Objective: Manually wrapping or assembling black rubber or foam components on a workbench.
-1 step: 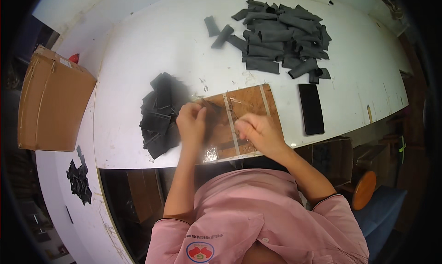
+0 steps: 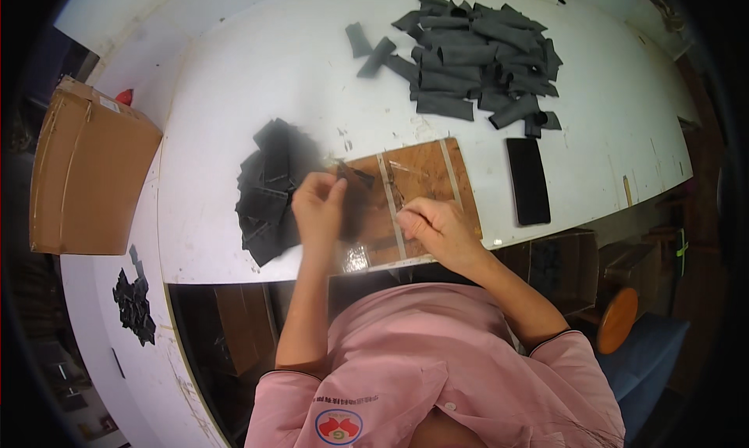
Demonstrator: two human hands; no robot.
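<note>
Dark fabric piece (image 2: 355, 184) sits pinched in my left hand (image 2: 318, 210) fingers over the wooden board (image 2: 425, 184), beside the black stack (image 2: 269, 186); my right hand (image 2: 433, 225) fingers curl clenched on the board.

The table (image 2: 257, 65) was white, scuffed with small dark marks near its middle. On it, at twelve to one o'clock, lay a heap of dark grey rolled pieces (image 2: 477, 54), matt and plain. At nine o'clock from the centre sat a stack of black flat pieces (image 2: 269, 186), darker than the heap. The board (image 2: 425, 183) was warm brown wood grain crossed by two pale stripes. The small piece (image 2: 357, 176) pinched at the board was black. At three o'clock lay a glossy black phone (image 2: 528, 180). The cardboard box (image 2: 86, 171) at nine o'clock was plain tan. The person's shirt (image 2: 437, 362) was pink, with a round red and blue badge.
</note>
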